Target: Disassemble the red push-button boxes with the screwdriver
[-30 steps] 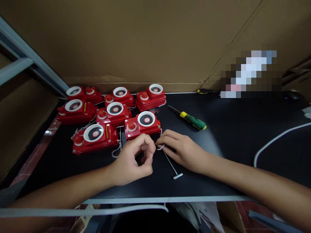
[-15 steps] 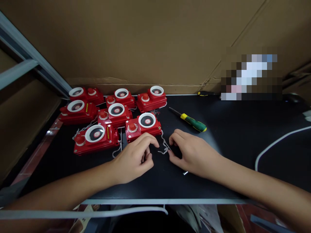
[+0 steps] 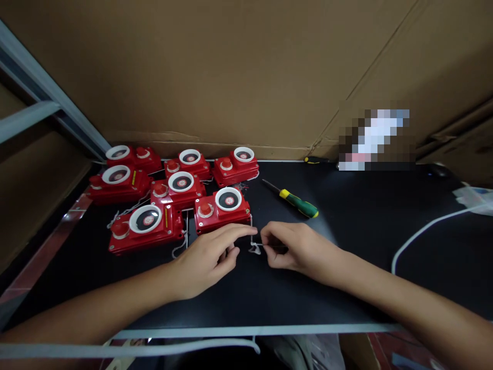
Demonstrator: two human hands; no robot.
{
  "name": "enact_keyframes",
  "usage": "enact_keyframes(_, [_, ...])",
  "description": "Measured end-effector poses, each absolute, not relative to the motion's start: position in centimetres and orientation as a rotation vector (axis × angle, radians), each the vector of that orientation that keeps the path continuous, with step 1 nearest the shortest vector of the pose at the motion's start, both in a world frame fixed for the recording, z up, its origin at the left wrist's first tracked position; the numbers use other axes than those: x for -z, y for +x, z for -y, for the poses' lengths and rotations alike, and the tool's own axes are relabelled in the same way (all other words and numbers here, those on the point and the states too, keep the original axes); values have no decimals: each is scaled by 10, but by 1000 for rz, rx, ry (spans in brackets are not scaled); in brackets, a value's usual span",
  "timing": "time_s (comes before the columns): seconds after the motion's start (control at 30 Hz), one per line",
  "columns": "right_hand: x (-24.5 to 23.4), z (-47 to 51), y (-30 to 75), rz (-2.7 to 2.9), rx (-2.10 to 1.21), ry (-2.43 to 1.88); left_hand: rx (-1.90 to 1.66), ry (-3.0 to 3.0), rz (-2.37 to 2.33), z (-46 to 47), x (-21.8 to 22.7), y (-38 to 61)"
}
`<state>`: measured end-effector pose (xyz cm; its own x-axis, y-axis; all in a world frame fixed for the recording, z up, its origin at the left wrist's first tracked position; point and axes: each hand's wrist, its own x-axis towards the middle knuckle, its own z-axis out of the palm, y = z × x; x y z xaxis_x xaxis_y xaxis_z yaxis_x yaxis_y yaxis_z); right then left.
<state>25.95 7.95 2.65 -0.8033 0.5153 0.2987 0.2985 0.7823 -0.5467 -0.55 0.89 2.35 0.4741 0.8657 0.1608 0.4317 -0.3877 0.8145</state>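
A thin white string [image 3: 251,234] hangs from the right end of a red alarm box [image 3: 206,221] with a red knob and a white-rimmed round horn. My right hand [image 3: 290,249] pinches the string between thumb and fingertips, pulling a short length taut to the right. A small loose tangle of the string lies just below. My left hand [image 3: 213,257] is in front of the box, index finger stretched out to the string, thumb apart, nothing visible in it. Whether that fingertip touches the string I cannot tell.
Several similar red alarm boxes [image 3: 146,234] sit at the left and back of the black table [image 3: 331,303]. A green-and-yellow screwdriver [image 3: 302,204] lies beyond my right hand. A smaller screwdriver [image 3: 318,160] rests by the cardboard wall [image 3: 215,67]. A white cable [image 3: 419,228] curves at right.
My right hand has closed its fingertips on the string and drawn it straight to the right. My left index finger has straightened toward it. The whole view has shifted slightly.
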Motion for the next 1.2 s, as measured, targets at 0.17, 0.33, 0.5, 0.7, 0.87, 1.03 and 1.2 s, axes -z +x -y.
enact_keyframes(0.17, [-28,-82,257,2438,-805,-590,-773,1900,-1084,-10,-22,-7])
enact_keyframes(0.33, [-27,-84,255,2412,-734,-549,-784,1933,-1105,-12,-23,-8])
enact_keyframes(0.5, [-25,-87,253,2319,-610,-557,-780,1920,-1140,-13,-27,-8])
enact_keyframes(0.7, [-26,-85,252,2247,-446,-623,-796,1874,-1165,-16,-30,-8])
enact_keyframes(0.87, [-26,-76,248,2231,-436,-497,-819,1833,-1139,-14,-28,-7])
enact_keyframes(1.03, [-27,-73,246,2257,-582,-462,-966,1629,-1034,-7,-27,-4])
enact_keyframes(1.2, [-28,-70,248,2288,-668,-402,-1050,1584,-1061,-4,-31,-2])
